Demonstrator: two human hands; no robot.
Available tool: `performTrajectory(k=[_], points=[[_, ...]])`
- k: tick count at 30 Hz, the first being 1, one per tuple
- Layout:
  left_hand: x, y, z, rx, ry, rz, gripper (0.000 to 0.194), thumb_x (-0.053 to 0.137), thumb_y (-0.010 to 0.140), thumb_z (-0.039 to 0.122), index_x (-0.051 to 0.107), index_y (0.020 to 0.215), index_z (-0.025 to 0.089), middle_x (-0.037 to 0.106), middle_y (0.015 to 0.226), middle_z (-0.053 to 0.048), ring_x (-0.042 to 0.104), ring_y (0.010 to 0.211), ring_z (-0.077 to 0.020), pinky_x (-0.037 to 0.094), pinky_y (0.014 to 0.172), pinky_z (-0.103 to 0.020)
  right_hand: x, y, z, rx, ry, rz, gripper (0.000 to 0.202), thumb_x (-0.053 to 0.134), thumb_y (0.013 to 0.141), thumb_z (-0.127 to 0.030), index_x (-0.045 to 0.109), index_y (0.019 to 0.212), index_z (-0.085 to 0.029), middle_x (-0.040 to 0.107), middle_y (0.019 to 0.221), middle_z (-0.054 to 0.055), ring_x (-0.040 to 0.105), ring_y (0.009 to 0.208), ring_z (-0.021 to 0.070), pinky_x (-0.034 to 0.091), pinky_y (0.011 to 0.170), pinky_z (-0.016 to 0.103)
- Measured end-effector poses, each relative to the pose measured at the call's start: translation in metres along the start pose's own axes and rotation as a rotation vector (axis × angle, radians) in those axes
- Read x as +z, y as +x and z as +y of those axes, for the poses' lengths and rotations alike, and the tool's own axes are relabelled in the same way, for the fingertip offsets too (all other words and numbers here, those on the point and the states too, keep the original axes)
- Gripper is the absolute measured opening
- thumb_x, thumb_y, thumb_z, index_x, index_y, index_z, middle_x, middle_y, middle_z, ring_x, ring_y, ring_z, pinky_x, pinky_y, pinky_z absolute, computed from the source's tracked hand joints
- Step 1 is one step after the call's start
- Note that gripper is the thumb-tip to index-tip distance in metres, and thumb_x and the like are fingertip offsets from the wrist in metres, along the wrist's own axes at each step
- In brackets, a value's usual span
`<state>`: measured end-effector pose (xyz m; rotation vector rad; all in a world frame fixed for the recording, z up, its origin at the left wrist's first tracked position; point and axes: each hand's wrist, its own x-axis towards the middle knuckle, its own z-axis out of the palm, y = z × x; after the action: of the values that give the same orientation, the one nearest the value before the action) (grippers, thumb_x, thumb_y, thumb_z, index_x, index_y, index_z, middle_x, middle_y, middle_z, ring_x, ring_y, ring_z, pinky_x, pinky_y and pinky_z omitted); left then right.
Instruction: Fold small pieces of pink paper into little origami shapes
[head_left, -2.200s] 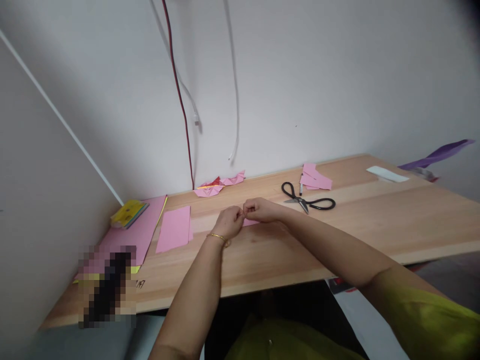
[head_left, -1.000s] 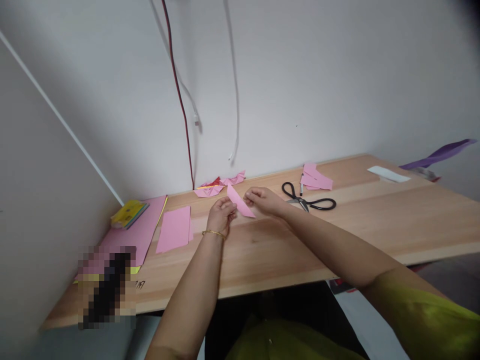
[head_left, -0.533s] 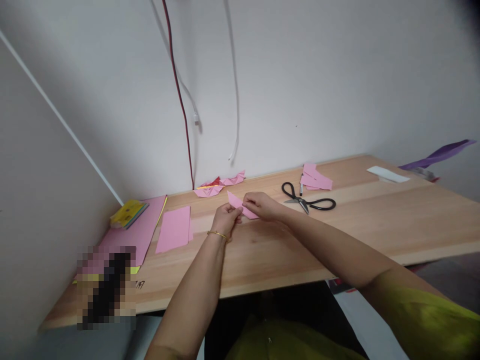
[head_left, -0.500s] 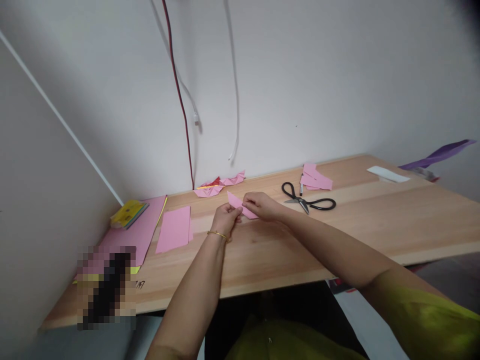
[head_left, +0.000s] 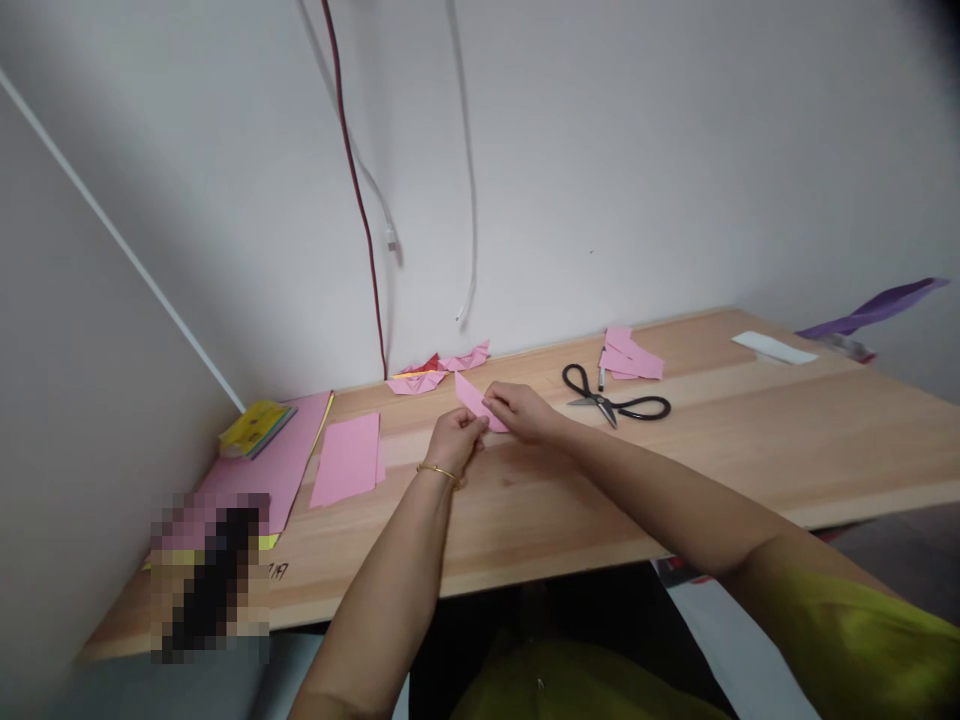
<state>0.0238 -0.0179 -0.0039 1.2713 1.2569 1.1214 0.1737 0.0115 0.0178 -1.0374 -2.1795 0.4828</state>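
Pink folded paper (head_left: 470, 395) is sitting between my two hands above the middle of the wooden desk (head_left: 540, 515). Dark handwritten marks (head_left: 279, 571) are showing near the desk's front left corner, though they are looking too small for me to read with certainty. My paper is looking smooth and slim, narrowing to a point on the side away from me, with my fingers hiding its other end. My left hand (head_left: 455, 438) is pinching its near edge, and my right hand (head_left: 520, 411) is grasping it just beside. On my left, a yellow packet (head_left: 255, 428) is lying on a large pink sheet (head_left: 289, 475), blue-green layers showing along its side. Black-handled scissors (head_left: 606, 404) are lying on my right, blades spread.
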Motion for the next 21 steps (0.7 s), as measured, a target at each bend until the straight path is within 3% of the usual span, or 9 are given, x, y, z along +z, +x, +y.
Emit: performTrajectory(k=[3, 7, 10, 12, 14, 16, 18, 21], points=[[0.0, -0.004, 0.003, -0.009, 0.087, -0.015, 0.03, 0.063, 0.064, 0.041, 0.048, 0.06, 0.016, 0.045, 0.043, 0.005, 0.036, 0.036, -0.0054, 0.022, 0.038, -0.018, 0.002, 0.0, -0.001, 0.029, -0.032, -0.009, 0.024, 0.038, 0.088, -0.027, 0.054, 0.076, -0.014, 0.058, 0.071, 0.003, 0.048, 0.064, 0.0111, 0.03, 0.059, 0.021], [-0.008, -0.006, 0.009, -0.035, 0.296, -0.12, 0.035, 0.06, 0.067, 0.048, 0.052, 0.056, 0.015, 0.046, 0.045, 0.003, 0.038, 0.039, -0.0068, 0.025, 0.041, -0.02, -0.002, 0.0, 0.007, 0.039, -0.075, -0.149, 0.026, 0.037, 0.088, -0.028, 0.055, 0.075, -0.014, 0.061, 0.074, 0.004, 0.049, 0.065, 0.0111, 0.03, 0.059, 0.02], [-0.016, -0.003, 0.012, 0.123, 0.502, 0.102, 0.039, 0.055, 0.071, 0.049, 0.051, 0.051, 0.015, 0.046, 0.048, 0.002, 0.041, 0.047, -0.0085, 0.03, 0.046, -0.021, -0.008, -0.001, 0.017, 0.014, -0.131, -0.31, 0.027, 0.038, 0.087, -0.031, 0.056, 0.076, -0.015, 0.062, 0.075, 0.004, 0.05, 0.065, 0.0114, 0.029, 0.058, 0.02], [-0.018, -0.001, 0.013, 0.286, 0.593, 0.208, 0.029, 0.054, 0.075, 0.041, 0.057, 0.06, 0.016, 0.054, 0.058, 0.001, 0.048, 0.057, -0.0108, 0.035, 0.054, -0.022, -0.01, -0.001, 0.022, -0.013, -0.221, -0.406, 0.025, 0.042, 0.086, -0.031, 0.058, 0.074, -0.015, 0.064, 0.077, 0.005, 0.052, 0.067, 0.0124, 0.029, 0.059, 0.021], [-0.016, 0.0, 0.011, 0.414, 0.644, 0.115, 0.014, 0.052, 0.077, 0.027, 0.062, 0.073, 0.017, 0.061, 0.073, -0.001, 0.053, 0.07, -0.0123, 0.04, 0.064, -0.023, -0.009, -0.001, 0.024, -0.041, -0.323, -0.439, 0.023, 0.044, 0.084, -0.031, 0.059, 0.074, -0.016, 0.066, 0.08, 0.005, 0.054, 0.07, 0.0139, 0.029, 0.062, 0.022], [-0.012, 0.0, 0.008, 0.49, 0.726, -0.018, 0.014, 0.049, 0.076, 0.017, 0.063, 0.078, 0.019, 0.063, 0.081, -0.003, 0.055, 0.077, -0.0132, 0.041, 0.072, -0.024, -0.007, 0.0, 0.025, -0.062, -0.383, -0.43, 0.023, 0.044, 0.084, -0.032, 0.06, 0.077, -0.018, 0.066, 0.083, 0.005, 0.055, 0.073, 0.0149, 0.028, 0.064, 0.022], [-0.007, 0.0, 0.005, 0.498, 0.845, -0.097, 0.014, 0.05, 0.074, 0.013, 0.063, 0.076, 0.018, 0.063, 0.078, -0.003, 0.054, 0.077, -0.0143, 0.041, 0.073, -0.026, -0.005, 0.001, 0.025, -0.063, -0.396, -0.414, 0.024, 0.046, 0.082, -0.036, 0.06, 0.077, -0.018, 0.066, 0.081, 0.005, 0.055, 0.071, 0.0149, 0.028, 0.062, 0.022], [-0.006, 0.001, 0.002, 0.455, 0.94, -0.119, 0.012, 0.054, 0.071, 0.012, 0.063, 0.076, 0.018, 0.062, 0.076, -0.003, 0.054, 0.075, -0.0153, 0.041, 0.072, -0.027, -0.005, 0.0, 0.026, -0.039, -0.333, -0.387, 0.023, 0.053, 0.077, -0.038, 0.06, 0.076, -0.016, 0.065, 0.076, 0.005, 0.053, 0.068, 0.0138, 0.028, 0.059, 0.021]])
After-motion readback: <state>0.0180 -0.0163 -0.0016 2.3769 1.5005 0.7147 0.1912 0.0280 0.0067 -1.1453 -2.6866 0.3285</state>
